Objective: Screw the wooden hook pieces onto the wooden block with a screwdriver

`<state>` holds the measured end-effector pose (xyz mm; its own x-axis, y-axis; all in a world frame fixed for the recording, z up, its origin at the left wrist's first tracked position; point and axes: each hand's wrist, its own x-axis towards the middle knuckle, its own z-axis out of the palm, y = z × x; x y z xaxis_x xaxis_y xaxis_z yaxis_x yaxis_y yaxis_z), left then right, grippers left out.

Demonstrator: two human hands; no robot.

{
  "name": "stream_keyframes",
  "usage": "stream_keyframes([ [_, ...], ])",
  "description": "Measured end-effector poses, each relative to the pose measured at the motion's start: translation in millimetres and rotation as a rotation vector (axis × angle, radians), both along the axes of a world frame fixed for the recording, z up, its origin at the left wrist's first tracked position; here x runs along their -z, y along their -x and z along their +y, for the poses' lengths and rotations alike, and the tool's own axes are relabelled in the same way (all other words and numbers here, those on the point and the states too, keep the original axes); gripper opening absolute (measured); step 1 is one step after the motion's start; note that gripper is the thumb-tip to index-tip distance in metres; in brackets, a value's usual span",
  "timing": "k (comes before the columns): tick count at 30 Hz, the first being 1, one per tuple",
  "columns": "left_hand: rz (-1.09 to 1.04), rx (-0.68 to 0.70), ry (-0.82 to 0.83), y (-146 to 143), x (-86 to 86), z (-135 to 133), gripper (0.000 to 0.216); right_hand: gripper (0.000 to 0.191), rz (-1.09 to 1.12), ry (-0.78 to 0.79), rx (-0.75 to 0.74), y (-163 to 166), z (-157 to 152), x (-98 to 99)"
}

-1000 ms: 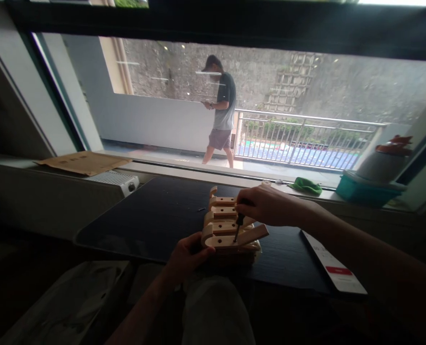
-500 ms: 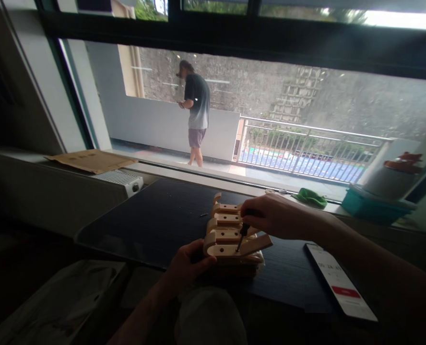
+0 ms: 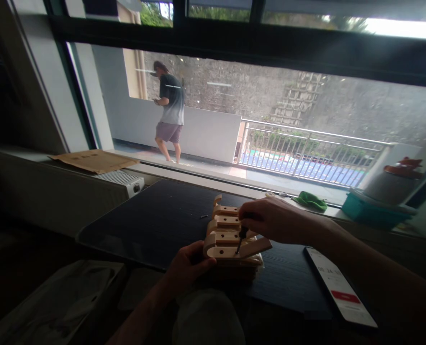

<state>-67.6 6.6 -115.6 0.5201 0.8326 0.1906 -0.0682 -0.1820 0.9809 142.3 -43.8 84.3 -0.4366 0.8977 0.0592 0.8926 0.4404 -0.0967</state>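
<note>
right hand [image 3: 274, 221] grips a screwdriver [image 3: 240, 235], tip slanting down-left from it onto the wooden hook rack [image 3: 224, 224], which the left hand [image 3: 187, 266] clasps.

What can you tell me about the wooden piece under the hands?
The wooden piece is pale, bare-looking wood: a row of similar bars side by side, each with a rounded, upturned left end and small round holes in its top. The nearest bar slants out to the right. The piece lies on the dark table near the front edge. The left hand grips its near left corner; the right hand holds a screwdriver with its tip on the nearest bar.
</note>
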Motion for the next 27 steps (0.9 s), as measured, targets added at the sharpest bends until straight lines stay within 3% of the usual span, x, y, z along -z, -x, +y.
stream_keyframes([
  [4, -0.005, 0.004, 0.002, 0.0, 1.3, 1.6, 0.036, 0.026, 0.049, 0.021, -0.005, -1.8, 0.9, 4.8],
  [10, 0.013, -0.007, -0.032, -0.5, 1.4, 2.3, 0.035, 0.028, 0.059, -0.01, 0.107, -3.3, 4.8, 12.8],
  [20, 0.036, -0.023, -0.049, -1.4, -1.9, 2.4, 0.035, 0.025, 0.03, 0.01, 0.012, -5.4, 1.9, 4.1],
  [27, 0.029, -0.011, -0.048, -0.1, -2.5, 1.6, 0.035, 0.029, 0.051, -0.022, 0.076, -6.7, 7.3, 13.4],
])
